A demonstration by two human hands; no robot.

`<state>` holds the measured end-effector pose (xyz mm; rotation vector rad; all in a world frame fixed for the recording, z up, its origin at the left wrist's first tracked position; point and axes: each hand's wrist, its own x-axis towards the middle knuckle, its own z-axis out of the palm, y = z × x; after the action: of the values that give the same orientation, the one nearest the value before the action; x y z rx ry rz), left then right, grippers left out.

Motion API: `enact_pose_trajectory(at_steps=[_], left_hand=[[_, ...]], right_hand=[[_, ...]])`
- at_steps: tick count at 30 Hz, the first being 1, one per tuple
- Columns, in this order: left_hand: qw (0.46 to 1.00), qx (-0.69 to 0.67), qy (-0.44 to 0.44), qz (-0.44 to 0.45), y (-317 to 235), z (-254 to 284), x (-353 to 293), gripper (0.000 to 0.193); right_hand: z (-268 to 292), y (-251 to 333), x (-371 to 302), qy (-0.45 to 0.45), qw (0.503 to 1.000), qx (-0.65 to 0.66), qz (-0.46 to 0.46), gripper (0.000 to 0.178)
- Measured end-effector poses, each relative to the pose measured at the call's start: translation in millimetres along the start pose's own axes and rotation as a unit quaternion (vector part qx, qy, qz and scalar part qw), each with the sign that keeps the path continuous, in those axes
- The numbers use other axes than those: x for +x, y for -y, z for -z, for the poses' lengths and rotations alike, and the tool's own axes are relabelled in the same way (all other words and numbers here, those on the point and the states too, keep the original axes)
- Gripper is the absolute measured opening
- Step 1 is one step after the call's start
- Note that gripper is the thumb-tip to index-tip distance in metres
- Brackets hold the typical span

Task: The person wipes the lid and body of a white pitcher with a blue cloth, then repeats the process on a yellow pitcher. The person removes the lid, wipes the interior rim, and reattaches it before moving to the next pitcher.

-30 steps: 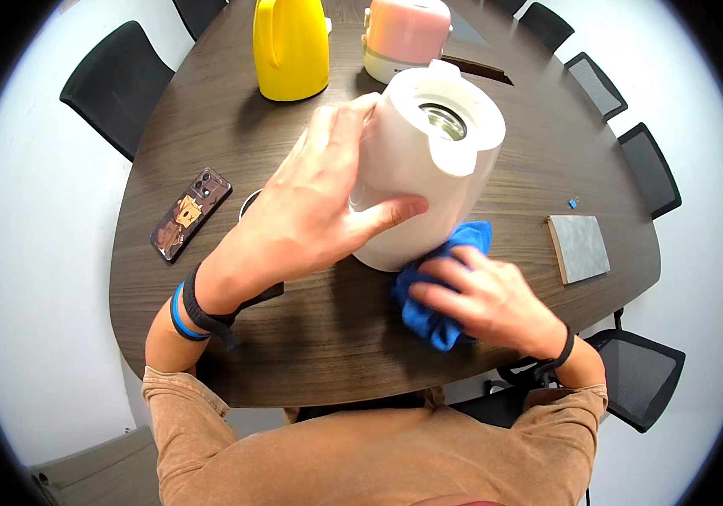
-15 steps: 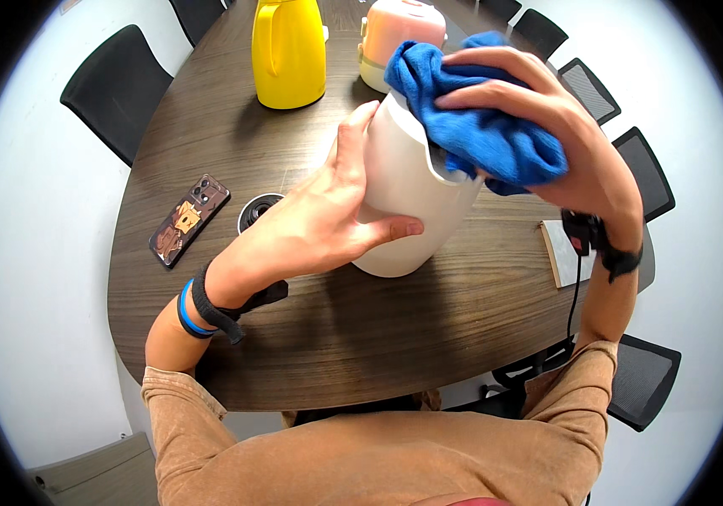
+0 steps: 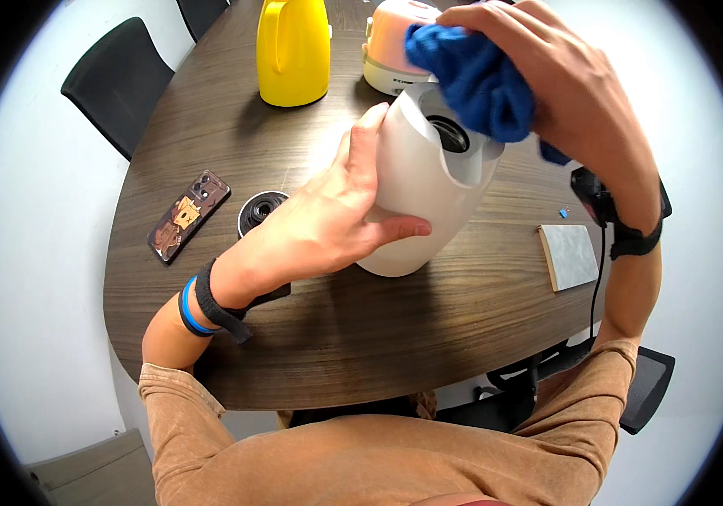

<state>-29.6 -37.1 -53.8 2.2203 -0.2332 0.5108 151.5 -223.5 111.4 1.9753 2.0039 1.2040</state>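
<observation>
My left hand is wrapped round the side of a white vacuum jug, its thumb across the front. The jug tilts to the right over the table, and its open mouth shows a dark ring inside. Above the mouth's far right rim, my right hand grips a bunched blue cloth. Part of the cloth hangs below the palm. A round black lid with a pale rim lies on the table beside my left forearm.
A phone in a patterned case lies at the left. Farther back stand a yellow jug and a pink and white lunch box. A grey notebook and a tiny blue piece are at the right. Black chairs surround the wooden table.
My right hand has lifted the blue cloth up and away from the jug's mouth, uncovering the opening. My left hand keeps its hold, and the jug has barely shifted.
</observation>
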Motion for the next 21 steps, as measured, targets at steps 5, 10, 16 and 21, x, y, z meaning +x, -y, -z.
enact_pose_trajectory(at_steps=[5,10,16,21], left_hand=[[1.000,-0.004,-0.007,-0.010,2.2,-3.1,0.3,0.118],[1.000,0.010,-0.022,-0.019,2.0,-3.0,-3.0,0.117],[0.999,-0.006,-0.017,-0.030,3.7,-1.0,0.7,0.117],[0.998,-0.009,-0.028,-0.051,5.4,-0.9,2.1,0.116]], right_hand=[[48.5,-16.0,-8.3,0.136,0.979,0.141,0.063,0.079],[31.4,12.6,5.7,0.152,0.965,0.194,0.087,0.065],[22.4,18.8,10.2,0.143,0.982,0.114,0.046,0.064],[17.1,-1.8,-3.8,0.135,0.985,0.102,-0.011,0.078]])
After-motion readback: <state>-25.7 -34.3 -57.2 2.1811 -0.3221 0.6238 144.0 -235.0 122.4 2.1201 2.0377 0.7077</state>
